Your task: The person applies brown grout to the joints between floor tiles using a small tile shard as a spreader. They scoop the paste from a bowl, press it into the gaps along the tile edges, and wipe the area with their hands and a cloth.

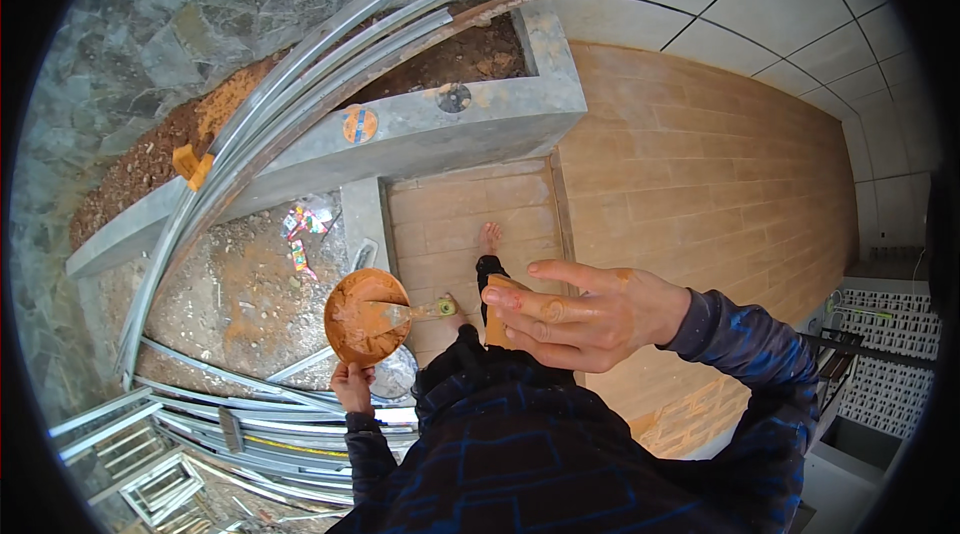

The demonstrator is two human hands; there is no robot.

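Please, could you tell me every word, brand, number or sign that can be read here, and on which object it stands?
No text can be read clearly.
Orange disc with blue band, on the ledge: any print is too small.
Colourful wrappers on the ground: too small and blurred.
Spatula in the bowl: any handle marking is too small.

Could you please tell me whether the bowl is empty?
The bowl is not empty: orange paste lies inside, and a scraper sticks out over its rim.
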